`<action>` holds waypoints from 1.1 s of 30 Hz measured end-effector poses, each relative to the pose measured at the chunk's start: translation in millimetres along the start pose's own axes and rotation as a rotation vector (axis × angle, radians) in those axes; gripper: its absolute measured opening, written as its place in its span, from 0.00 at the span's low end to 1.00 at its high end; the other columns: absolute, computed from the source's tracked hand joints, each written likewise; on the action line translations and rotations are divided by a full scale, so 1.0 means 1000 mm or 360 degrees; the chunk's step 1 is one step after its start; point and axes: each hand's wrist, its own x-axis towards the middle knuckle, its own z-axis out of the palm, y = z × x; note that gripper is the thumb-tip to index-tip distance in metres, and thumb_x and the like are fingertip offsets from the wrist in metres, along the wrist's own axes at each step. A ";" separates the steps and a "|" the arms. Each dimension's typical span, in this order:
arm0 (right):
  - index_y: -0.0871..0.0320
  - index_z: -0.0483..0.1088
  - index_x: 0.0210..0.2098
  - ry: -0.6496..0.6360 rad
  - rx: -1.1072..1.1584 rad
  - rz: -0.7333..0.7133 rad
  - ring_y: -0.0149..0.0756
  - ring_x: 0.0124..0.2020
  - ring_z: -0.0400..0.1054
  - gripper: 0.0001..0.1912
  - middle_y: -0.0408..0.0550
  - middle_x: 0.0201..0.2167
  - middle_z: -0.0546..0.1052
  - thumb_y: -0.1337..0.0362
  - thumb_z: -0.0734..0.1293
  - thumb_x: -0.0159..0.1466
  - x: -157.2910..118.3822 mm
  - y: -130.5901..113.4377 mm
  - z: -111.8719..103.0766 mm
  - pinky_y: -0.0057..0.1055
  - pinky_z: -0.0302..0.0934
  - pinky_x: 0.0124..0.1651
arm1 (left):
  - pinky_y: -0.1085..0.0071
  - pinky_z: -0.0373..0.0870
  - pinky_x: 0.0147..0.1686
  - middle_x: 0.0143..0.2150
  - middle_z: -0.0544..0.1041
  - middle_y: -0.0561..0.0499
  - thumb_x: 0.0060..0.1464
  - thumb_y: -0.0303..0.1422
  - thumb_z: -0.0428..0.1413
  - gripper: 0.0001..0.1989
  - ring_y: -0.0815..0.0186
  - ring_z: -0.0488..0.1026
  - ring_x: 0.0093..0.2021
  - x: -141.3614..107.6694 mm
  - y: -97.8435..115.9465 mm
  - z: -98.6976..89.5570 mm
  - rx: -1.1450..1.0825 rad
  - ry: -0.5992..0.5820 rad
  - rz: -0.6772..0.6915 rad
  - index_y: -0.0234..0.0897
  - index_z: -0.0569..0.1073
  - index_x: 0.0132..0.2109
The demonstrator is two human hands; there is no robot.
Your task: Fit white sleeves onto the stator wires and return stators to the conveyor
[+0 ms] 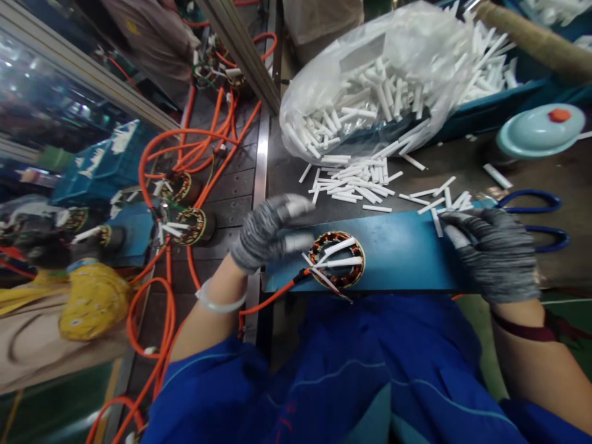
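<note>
Bag (319,68) holds white tubes (383,98); left grip (266,234) open, right grip (497,256) unclear.

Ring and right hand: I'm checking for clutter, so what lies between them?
Between the ring and the right hand, the head view shows mostly bare blue board, with one white tube by the hand's fingertips.

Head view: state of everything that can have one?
Wound stator, flat on blue board, orange cable attached
Left hand, open
Right hand, grip unclear
Plastic bag, holding white tubes
Loose white tubes, scattered before bag
Light-blue lid, on container
Blue-handled scissors, handles apart, blades hidden
</note>
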 end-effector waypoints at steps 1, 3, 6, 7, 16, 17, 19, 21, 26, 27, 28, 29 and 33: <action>0.60 0.81 0.49 -0.0048 -0.0035 -0.0055 0.49 0.45 0.76 0.22 0.58 0.47 0.82 0.55 0.60 0.72 0.002 0.001 0.001 0.42 0.67 0.52 | 0.58 0.76 0.56 0.58 0.77 0.42 0.54 0.57 0.64 0.42 0.53 0.78 0.56 -0.010 0.005 0.004 -0.0141 -0.0164 0.0114 0.45 0.65 0.69; 0.60 0.81 0.51 -0.0117 -0.0125 -0.0126 0.51 0.48 0.75 0.23 0.60 0.50 0.81 0.55 0.58 0.73 0.009 0.000 0.004 0.44 0.66 0.53 | 0.54 0.73 0.59 0.58 0.77 0.39 0.47 0.62 0.65 0.51 0.50 0.77 0.57 -0.029 0.012 0.019 -0.0269 -0.0334 0.0256 0.42 0.63 0.71; 0.58 0.80 0.53 -0.0217 -0.0304 -0.0181 0.53 0.51 0.72 0.23 0.60 0.54 0.80 0.56 0.57 0.74 0.023 -0.001 0.012 0.46 0.63 0.54 | 0.45 0.55 0.70 0.60 0.76 0.39 0.45 0.63 0.65 0.52 0.45 0.69 0.66 -0.053 0.020 0.047 -0.0070 -0.0300 0.0210 0.42 0.65 0.70; 0.57 0.80 0.53 -0.0269 -0.0363 -0.0203 0.53 0.51 0.71 0.22 0.60 0.55 0.79 0.57 0.57 0.74 0.027 0.000 0.015 0.47 0.62 0.54 | 0.44 0.47 0.73 0.61 0.77 0.41 0.48 0.62 0.65 0.48 0.46 0.66 0.69 -0.058 0.024 0.056 0.0006 -0.0272 0.0185 0.43 0.66 0.70; 0.60 0.77 0.47 -0.0059 0.0038 -0.0237 0.55 0.56 0.72 0.19 0.62 0.56 0.78 0.57 0.59 0.73 0.035 -0.018 0.013 0.53 0.65 0.59 | 0.48 0.25 0.76 0.60 0.79 0.43 0.63 0.49 0.59 0.34 0.55 0.76 0.60 -0.062 0.062 0.097 0.0552 0.0256 -0.0118 0.37 0.66 0.69; 0.59 0.76 0.46 0.0025 0.0230 -0.0171 0.51 0.53 0.74 0.17 0.60 0.52 0.80 0.57 0.59 0.72 0.029 -0.029 0.008 0.51 0.66 0.58 | 0.49 0.33 0.77 0.61 0.78 0.41 0.61 0.51 0.60 0.36 0.53 0.77 0.60 -0.060 0.061 0.100 0.0578 0.0266 -0.0229 0.36 0.66 0.69; 0.54 0.74 0.45 0.0117 0.0654 -0.0057 0.45 0.43 0.78 0.12 0.53 0.41 0.83 0.56 0.62 0.71 0.014 -0.055 -0.002 0.46 0.71 0.52 | 0.50 0.51 0.74 0.62 0.76 0.37 0.60 0.52 0.61 0.39 0.50 0.77 0.60 -0.054 0.059 0.105 0.0592 0.0214 -0.0440 0.33 0.65 0.70; 0.52 0.74 0.43 0.0024 0.0980 -0.0037 0.41 0.38 0.79 0.09 0.48 0.37 0.83 0.57 0.64 0.70 -0.001 -0.078 -0.007 0.41 0.74 0.46 | 0.51 0.63 0.69 0.62 0.76 0.35 0.58 0.52 0.62 0.42 0.47 0.76 0.60 -0.049 0.058 0.108 0.0557 0.0141 -0.0578 0.30 0.64 0.70; 0.52 0.76 0.44 -0.0197 0.1200 0.0010 0.40 0.40 0.80 0.08 0.46 0.40 0.84 0.60 0.68 0.67 -0.010 -0.100 0.006 0.39 0.75 0.48 | 0.52 0.69 0.65 0.62 0.77 0.35 0.58 0.52 0.62 0.41 0.47 0.77 0.60 -0.041 0.062 0.105 0.0512 0.0081 -0.0681 0.30 0.67 0.69; 0.52 0.77 0.45 -0.0228 0.1235 0.0012 0.40 0.41 0.80 0.08 0.46 0.41 0.84 0.61 0.68 0.67 -0.007 -0.099 0.010 0.39 0.74 0.48 | 0.53 0.69 0.65 0.61 0.77 0.35 0.58 0.53 0.62 0.41 0.48 0.77 0.59 -0.040 0.063 0.104 0.0508 0.0078 -0.0680 0.30 0.67 0.69; 0.52 0.77 0.45 -0.0273 0.1279 0.0006 0.40 0.41 0.80 0.08 0.46 0.41 0.84 0.60 0.68 0.67 -0.004 -0.098 0.015 0.38 0.74 0.48 | 0.54 0.69 0.66 0.60 0.78 0.36 0.59 0.54 0.61 0.42 0.49 0.78 0.58 -0.040 0.063 0.102 0.0500 0.0076 -0.0678 0.29 0.66 0.69; 0.52 0.78 0.45 -0.0327 0.1326 -0.0004 0.40 0.40 0.80 0.09 0.46 0.40 0.84 0.59 0.69 0.67 -0.001 -0.097 0.019 0.38 0.75 0.47 | 0.55 0.69 0.66 0.59 0.79 0.36 0.59 0.54 0.61 0.42 0.50 0.79 0.57 -0.040 0.064 0.102 0.0491 0.0075 -0.0673 0.28 0.66 0.69; 0.52 0.79 0.45 -0.0421 0.1438 -0.0074 0.39 0.41 0.79 0.10 0.45 0.41 0.84 0.57 0.70 0.67 0.009 -0.092 0.028 0.38 0.73 0.49 | 0.56 0.69 0.66 0.53 0.82 0.36 0.58 0.54 0.62 0.43 0.51 0.81 0.54 -0.040 0.062 0.103 0.0508 0.0107 -0.0641 0.24 0.67 0.68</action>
